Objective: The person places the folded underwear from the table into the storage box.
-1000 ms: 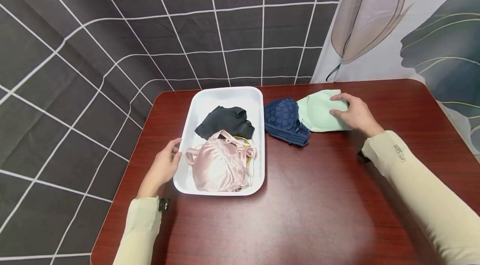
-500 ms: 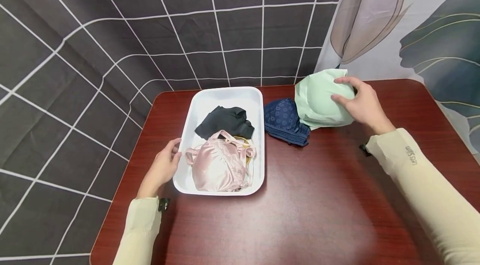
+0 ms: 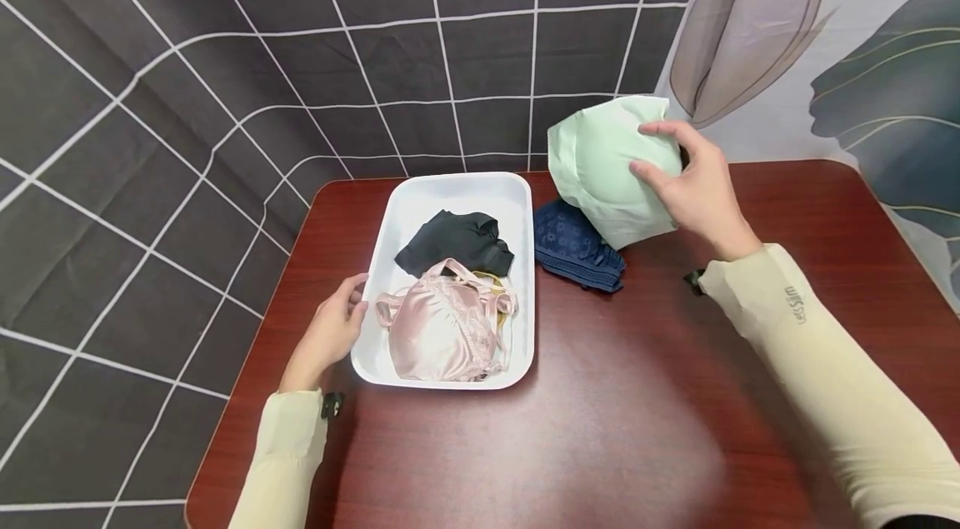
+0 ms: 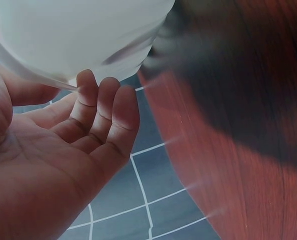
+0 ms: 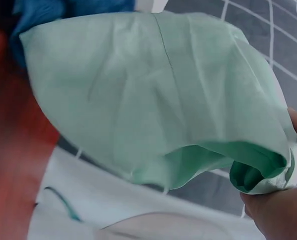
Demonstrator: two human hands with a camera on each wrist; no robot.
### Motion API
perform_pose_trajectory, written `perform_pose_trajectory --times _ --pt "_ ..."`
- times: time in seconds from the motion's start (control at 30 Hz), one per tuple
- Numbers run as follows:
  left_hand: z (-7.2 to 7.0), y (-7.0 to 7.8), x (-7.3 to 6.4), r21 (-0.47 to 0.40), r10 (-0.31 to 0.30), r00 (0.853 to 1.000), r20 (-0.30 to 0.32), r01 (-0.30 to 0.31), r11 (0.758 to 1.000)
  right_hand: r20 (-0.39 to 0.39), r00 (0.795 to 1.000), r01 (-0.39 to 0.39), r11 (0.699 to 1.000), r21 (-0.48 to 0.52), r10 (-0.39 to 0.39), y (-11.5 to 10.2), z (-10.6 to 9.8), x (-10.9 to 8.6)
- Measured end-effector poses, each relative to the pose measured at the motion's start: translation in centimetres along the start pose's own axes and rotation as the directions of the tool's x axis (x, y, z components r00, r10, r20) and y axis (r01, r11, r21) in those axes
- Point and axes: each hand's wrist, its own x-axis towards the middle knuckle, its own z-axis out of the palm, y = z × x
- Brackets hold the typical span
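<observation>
My right hand (image 3: 697, 183) pinches a mint-green bra (image 3: 611, 162) by its right side, lifted above the table. In the right wrist view the bra (image 5: 138, 95) hangs folded, with an opening at its lower edge. A navy lace bra (image 3: 573, 250) lies on the table beneath it, partly covered. My left hand (image 3: 333, 325) holds the left rim of a white tray (image 3: 370, 350); in the left wrist view its curled fingers (image 4: 123, 112) meet the rim. Inside the tray, a pink satin bra (image 3: 435, 333) lies in front of a black garment (image 3: 453, 242).
A bit of yellow fabric (image 3: 501, 291) shows beside the pink bra. The dark red tabletop (image 3: 570, 429) has rounded far corners. Behind it and to the left hang dark grid-patterned curtains (image 3: 375, 62), with a leaf-print cloth (image 3: 772, 121) at the back right.
My right hand has picked the mint-green bra up off the table and carried it up and to the left, over the navy bra. My left hand stays at the tray rim.
</observation>
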Motion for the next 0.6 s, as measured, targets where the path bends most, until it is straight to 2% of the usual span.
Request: perform_pose_trajectory --times 0.17,0.33,0.6 --pt "0.1 0.1 0.0 -0.009 -0.005 1.000 0.001 0.005 1.000 -0.037 0.999 0.036 0.994 0.103 -0.032 -3.3 1.1 0.2" --pt "0.2 0.3 -0.1 -0.015 -0.006 1.000 0.001 0.006 1.000 -0.058 0.996 0.084 0.974 0.211 -0.074 -6.9 2.6 0.5" --pt "0.3 0.5 -0.2 -0.021 -0.011 1.000 -0.003 0.011 1.000 -0.142 0.976 0.203 0.927 0.314 -0.166 -9.2 6.5 1.3"
